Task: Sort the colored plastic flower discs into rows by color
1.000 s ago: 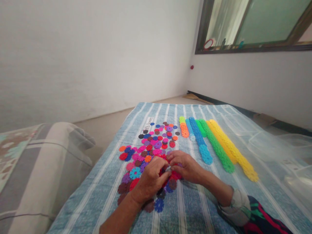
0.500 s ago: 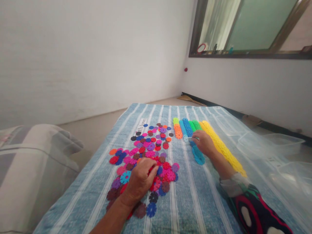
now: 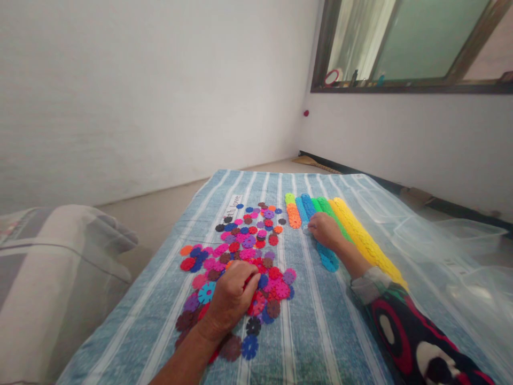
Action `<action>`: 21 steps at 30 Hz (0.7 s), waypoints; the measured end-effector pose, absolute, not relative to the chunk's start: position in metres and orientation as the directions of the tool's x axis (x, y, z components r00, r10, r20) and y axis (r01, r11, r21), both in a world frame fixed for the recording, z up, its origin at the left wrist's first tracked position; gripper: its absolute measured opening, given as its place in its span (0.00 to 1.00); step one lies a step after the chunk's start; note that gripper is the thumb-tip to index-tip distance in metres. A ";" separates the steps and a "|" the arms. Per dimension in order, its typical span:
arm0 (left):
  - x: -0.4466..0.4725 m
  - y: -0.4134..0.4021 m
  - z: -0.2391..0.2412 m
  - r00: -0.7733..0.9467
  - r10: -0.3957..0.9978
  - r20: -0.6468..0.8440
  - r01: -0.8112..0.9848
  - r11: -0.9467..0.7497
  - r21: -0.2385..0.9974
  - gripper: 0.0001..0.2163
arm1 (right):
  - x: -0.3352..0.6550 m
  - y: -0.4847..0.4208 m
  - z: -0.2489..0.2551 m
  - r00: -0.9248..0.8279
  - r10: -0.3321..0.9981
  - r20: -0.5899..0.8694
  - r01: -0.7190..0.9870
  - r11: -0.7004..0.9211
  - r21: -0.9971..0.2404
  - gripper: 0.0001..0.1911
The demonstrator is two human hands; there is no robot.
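Note:
Curled fingers of my left hand point(image 3: 234, 289) rest on a loose heap of plastic snowflake discs point(image 3: 248, 241) in pink, red, purple, brown and blue; what they hold, if anything, is hidden. A bright blue disc point(image 3: 207, 293) lies just left of that hand. My right hand point(image 3: 326, 230) is closed at the near ends of the sorted rows, its fingertips over a pale blue disc that barely shows. Under its wrist side lies a row of blue discs point(image 3: 329, 259). Nearby are the orange discs point(image 3: 294, 216), dark blue discs point(image 3: 308, 204), and a long yellow row point(image 3: 364, 240).
A striped blue-and-white cloth point(image 3: 132, 331) covers the table. Clear plastic containers point(image 3: 460, 235) stand along the right side. Green discs point(image 3: 320, 204) form rows beside the yellow one. A cloth-covered piece of furniture point(image 3: 60, 289) stands at left, below a white wall.
My right hand has moved slightly left, from beside the pale blue disc to over it, and its fingers have drawn together. My left hand has stayed on the heap.

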State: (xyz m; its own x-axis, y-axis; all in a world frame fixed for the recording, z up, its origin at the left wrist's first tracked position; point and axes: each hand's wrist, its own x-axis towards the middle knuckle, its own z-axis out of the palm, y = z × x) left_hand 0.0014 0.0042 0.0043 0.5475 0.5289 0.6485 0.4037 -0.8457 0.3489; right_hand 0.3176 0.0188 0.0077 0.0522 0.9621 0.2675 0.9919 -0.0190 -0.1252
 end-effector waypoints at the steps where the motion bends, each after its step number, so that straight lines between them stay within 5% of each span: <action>1: 0.001 0.004 0.004 0.548 0.530 0.647 0.402 -0.845 0.351 0.06 | 0.318 0.020 0.007 0.046 0.965 0.260 0.993 -0.016 -0.116 0.11; 21: -0.002 0.008 0.004 0.531 0.564 0.632 0.420 -0.823 0.382 0.06 | 0.309 0.015 0.006 0.072 0.971 0.228 0.997 -0.069 -0.025 0.09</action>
State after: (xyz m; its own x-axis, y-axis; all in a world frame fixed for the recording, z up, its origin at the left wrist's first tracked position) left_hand -0.0017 0.0081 0.0038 0.5314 0.5641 0.6320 0.4201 -0.8233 0.3817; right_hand 0.3089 0.0152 0.0064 0.0723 0.9710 0.2278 0.9973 -0.0685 -0.0246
